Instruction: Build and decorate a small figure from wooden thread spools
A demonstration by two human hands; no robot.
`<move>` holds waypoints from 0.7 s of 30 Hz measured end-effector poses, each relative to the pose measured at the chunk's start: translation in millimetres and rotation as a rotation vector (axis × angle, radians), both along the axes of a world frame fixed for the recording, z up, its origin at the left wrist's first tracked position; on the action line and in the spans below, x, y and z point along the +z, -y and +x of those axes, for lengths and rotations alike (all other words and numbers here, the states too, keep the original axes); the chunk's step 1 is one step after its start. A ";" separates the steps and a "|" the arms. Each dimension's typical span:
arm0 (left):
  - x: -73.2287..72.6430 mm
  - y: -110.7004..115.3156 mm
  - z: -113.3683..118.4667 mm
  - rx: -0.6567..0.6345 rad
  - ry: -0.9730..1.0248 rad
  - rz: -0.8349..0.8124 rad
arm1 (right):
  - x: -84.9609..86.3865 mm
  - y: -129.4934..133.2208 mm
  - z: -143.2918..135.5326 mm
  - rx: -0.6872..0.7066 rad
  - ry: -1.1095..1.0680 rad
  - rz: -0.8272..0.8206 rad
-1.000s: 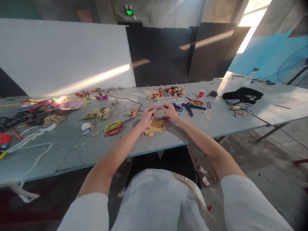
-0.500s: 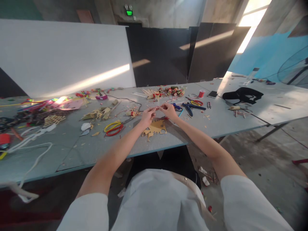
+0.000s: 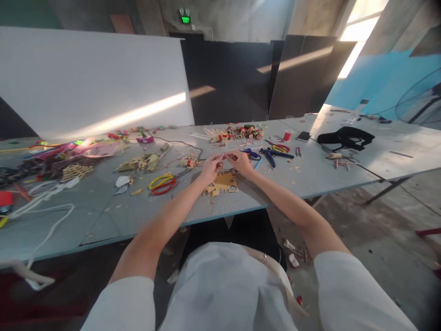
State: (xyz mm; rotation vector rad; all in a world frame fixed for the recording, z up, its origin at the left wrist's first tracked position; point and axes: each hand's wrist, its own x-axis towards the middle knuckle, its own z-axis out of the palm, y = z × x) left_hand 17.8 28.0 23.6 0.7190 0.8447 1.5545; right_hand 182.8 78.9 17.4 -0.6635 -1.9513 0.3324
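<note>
My left hand (image 3: 211, 168) and my right hand (image 3: 240, 162) meet above the table, fingertips almost touching. Both are closed in a pinch around something small and thin that I cannot make out. Just below them lies a flat tan board (image 3: 225, 183) with a jagged, cut-out edge. To the left of my left hand are scissors with yellow and red handles (image 3: 163, 184) and a short bamboo piece with a red band (image 3: 189, 163). Beyond my right hand sits a blue glue gun (image 3: 251, 154), partly hidden, with dark blue pliers (image 3: 270, 156) beside it.
Bundled sticks and red-banded bamboo pieces (image 3: 237, 133) lie at the back. Right of them are a red thread spool (image 3: 287, 135), a phone (image 3: 303, 136) and a black cap-like item (image 3: 345, 138). A white power strip (image 3: 71, 183) with cords and mixed scraps fill the left side.
Both hands stay together in nearly the same place, with slight finger movement. The right hand has shifted a little to the left. The view has turned very slightly.
</note>
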 end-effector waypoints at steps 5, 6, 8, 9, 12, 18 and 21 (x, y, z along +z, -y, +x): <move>-1.7 -0.1 -0.4 0.001 -0.005 0.000 | 3.4 5.6 2.1 0.033 0.043 0.072; -1.4 0.5 -0.1 0.002 -0.008 -0.002 | 4.1 6.8 2.3 0.028 0.044 0.062; -0.5 2.0 0.4 -0.004 -0.020 -0.004 | 5.0 8.2 2.3 0.016 0.045 0.036; 0.1 2.7 0.8 -0.009 -0.027 -0.001 | 5.2 8.3 2.2 0.009 0.042 0.024; 1.7 4.1 1.5 -0.012 -0.035 0.005 | 4.6 6.7 1.3 -0.014 0.020 -0.024; 3.3 4.5 2.9 0.013 -0.057 0.000 | 2.7 3.8 0.3 -0.024 -0.021 -0.094; 4.0 4.7 3.3 0.017 -0.073 0.005 | 2.8 4.4 0.1 -0.053 -0.033 -0.114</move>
